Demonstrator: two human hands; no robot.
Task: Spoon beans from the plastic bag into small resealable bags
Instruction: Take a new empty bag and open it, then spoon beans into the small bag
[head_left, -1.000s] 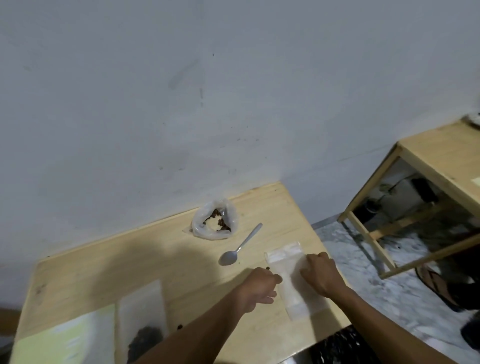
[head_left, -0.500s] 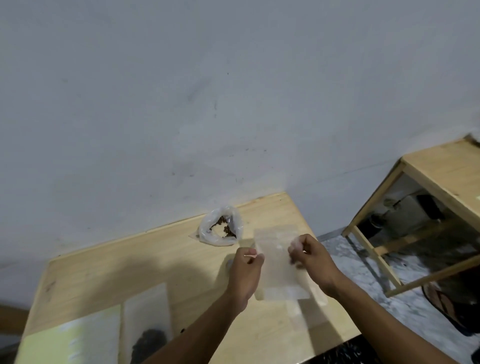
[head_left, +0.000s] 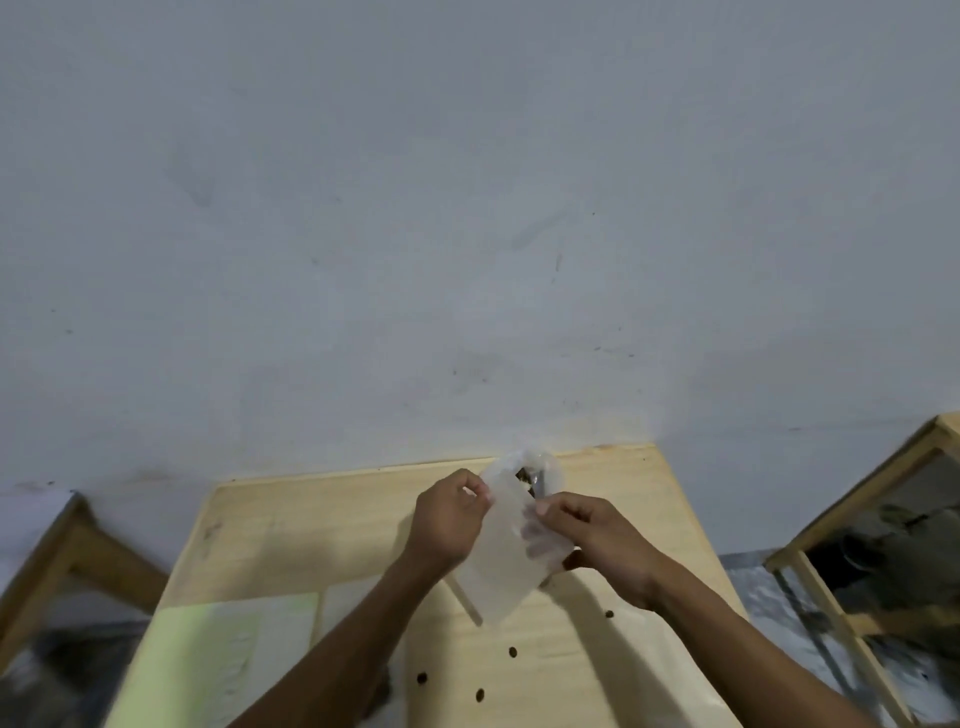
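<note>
Clear small bag (head_left: 506, 551) is hanging between both hands (above the table (head_left: 613, 670)): left hand (head_left: 447, 519) and right hand (head_left: 597, 545) are pinching its top; bean bag (head_left: 545, 470) just beyond

Small bag (head_left: 506, 551): clear, held above the table (head_left: 322, 519), pinched at its top edge by left hand (head_left: 448, 519) and right hand (head_left: 597, 545). Plastic bag (head_left: 540, 470) with beans: behind it, by the wall (head_left: 467, 208). Loose beans (head_left: 512, 652): four, scattered on the near tabletop. Pale green sheet (head_left: 208, 670): near left corner. Second wooden table (head_left: 883, 483): far right.
</note>
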